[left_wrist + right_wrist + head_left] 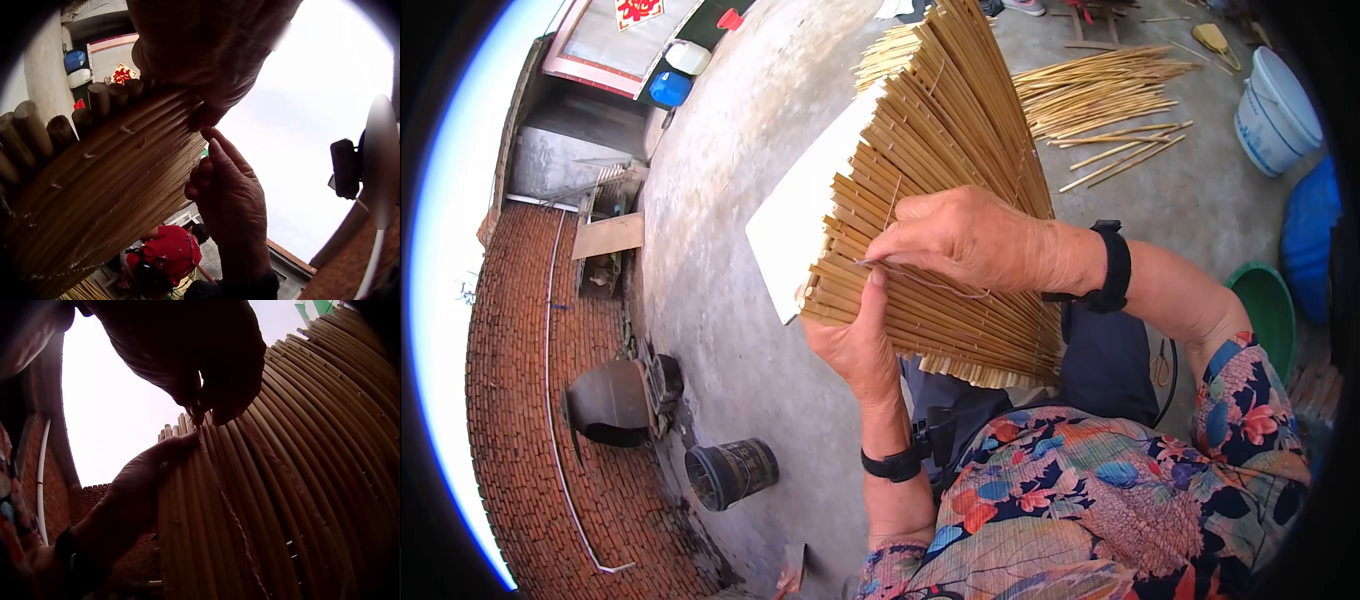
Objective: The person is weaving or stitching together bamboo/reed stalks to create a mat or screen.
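Note:
A mat of reed stalks (930,130), stitched across in rows, stands tilted over the person's lap. The left hand (855,345) grips its near left edge, thumb on the upper face and fingers behind. Close above that thumb, the right hand (970,240) pinches a thin grey needle (863,262) between thumb and fingertips. String (950,288) runs over the stalks below the right hand; in the right wrist view a twisted string (234,519) trails down the mat from the fingertips. The left wrist view shows the right hand (228,194) reaching to the edge stalks (28,125).
Loose stalks (1105,90) lie on the concrete floor beyond the mat. A white bucket (1270,120), a blue barrel (1312,240) and a green basin (1262,300) stand at the right. Left are a black bucket (732,472) and a brick wall (530,400). Another person in red (172,253) is nearby.

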Demonstrator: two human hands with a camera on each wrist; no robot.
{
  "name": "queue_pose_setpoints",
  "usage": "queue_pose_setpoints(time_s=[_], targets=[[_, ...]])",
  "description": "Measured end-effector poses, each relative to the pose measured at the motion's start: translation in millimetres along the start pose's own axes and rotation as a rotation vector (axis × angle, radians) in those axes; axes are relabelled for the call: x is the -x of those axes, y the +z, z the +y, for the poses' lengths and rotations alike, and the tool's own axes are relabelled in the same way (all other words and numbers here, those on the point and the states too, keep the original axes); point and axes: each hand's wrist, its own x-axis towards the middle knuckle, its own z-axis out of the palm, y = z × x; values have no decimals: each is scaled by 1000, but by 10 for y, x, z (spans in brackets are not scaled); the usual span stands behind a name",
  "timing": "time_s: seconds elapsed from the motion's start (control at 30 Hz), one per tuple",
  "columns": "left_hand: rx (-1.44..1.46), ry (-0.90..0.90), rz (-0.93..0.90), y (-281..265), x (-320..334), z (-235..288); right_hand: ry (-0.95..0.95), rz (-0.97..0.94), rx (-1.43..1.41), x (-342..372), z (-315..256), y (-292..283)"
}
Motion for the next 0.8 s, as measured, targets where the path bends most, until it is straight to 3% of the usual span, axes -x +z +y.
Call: queue_pose_setpoints(time_s=[0.7, 0.8], targets=[[-47, 9, -16, 23, 11, 17, 17, -30, -17, -10, -30, -100], [-63, 32, -41, 24, 5, 19, -64, -28, 69, -2, -26, -125]])
